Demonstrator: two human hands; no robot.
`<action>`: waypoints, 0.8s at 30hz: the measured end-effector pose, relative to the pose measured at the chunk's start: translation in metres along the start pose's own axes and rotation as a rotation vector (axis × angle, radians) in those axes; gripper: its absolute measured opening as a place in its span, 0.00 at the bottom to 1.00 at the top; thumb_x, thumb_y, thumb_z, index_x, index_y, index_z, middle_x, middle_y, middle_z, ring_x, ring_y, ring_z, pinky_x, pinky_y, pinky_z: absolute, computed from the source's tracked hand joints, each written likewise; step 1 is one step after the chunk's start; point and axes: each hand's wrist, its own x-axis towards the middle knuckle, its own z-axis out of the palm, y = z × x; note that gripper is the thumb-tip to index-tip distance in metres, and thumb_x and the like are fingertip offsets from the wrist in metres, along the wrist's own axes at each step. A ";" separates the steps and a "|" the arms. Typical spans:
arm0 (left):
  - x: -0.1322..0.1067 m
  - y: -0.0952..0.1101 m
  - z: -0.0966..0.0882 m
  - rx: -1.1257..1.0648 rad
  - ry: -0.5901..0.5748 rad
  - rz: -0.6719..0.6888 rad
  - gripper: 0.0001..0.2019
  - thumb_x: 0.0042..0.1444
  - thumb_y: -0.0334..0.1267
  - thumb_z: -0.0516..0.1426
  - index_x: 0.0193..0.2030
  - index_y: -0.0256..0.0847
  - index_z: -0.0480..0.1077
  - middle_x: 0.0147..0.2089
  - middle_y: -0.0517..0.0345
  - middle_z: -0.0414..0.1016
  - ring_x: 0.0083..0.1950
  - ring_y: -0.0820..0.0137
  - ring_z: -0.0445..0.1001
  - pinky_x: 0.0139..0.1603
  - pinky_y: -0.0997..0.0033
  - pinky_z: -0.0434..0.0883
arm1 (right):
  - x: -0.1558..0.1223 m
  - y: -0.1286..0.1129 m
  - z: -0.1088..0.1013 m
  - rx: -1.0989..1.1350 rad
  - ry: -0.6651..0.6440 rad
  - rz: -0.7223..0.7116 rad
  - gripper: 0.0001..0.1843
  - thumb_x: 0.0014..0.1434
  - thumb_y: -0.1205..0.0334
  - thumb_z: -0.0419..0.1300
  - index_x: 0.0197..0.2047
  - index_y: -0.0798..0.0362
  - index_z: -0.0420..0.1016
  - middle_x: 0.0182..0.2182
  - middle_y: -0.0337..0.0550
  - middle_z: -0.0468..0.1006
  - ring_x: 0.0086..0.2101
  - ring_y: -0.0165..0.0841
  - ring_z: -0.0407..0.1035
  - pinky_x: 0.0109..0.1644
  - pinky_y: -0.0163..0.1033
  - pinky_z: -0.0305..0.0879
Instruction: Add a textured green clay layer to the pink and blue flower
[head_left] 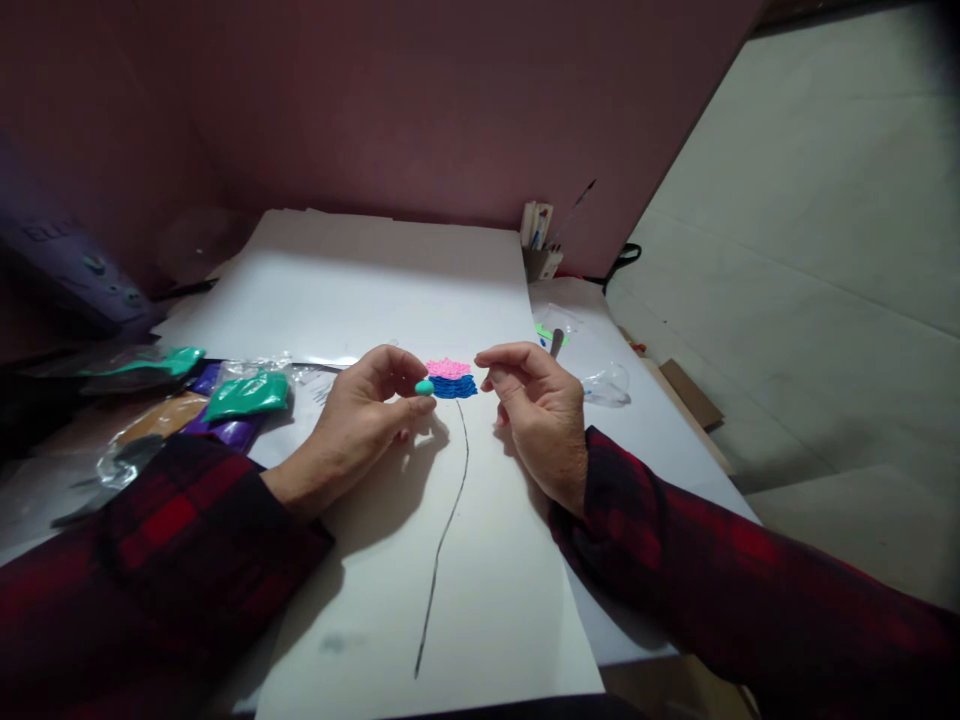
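Observation:
My left hand (367, 410) pinches a small teal ball of clay (424, 387) between thumb and fingertips, just left of a pink and blue clay flower shape (451, 379) stuck on a white sheet of paper (420, 290). A thin dark drawn line (450, 520) runs down from the flower toward me. My right hand (536, 405) hovers right of the flower with its fingers curled together; nothing shows in them.
Plastic bags of clay, teal (247, 393), purple and brown, lie at the left. A holder with small items (538, 240) stands at the back by the maroon wall. Clear wrapping (607, 385) lies right of my hand. The table edge drops off at the right.

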 end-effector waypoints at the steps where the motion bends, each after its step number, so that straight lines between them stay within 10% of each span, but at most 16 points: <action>1: 0.000 0.000 0.000 0.002 -0.004 -0.003 0.10 0.48 0.34 0.64 0.34 0.40 0.66 0.27 0.65 0.67 0.21 0.78 0.64 0.20 0.76 0.63 | 0.000 0.000 0.000 0.003 0.000 0.001 0.06 0.61 0.65 0.56 0.39 0.51 0.74 0.36 0.41 0.74 0.37 0.31 0.70 0.33 0.36 0.69; 24: -0.002 0.009 0.004 0.072 -0.024 -0.023 0.08 0.50 0.33 0.62 0.38 0.38 0.72 0.31 0.60 0.70 0.24 0.77 0.66 0.23 0.77 0.64 | 0.001 0.001 0.000 0.004 -0.009 0.013 0.06 0.61 0.65 0.56 0.39 0.51 0.74 0.34 0.40 0.75 0.35 0.31 0.70 0.33 0.37 0.69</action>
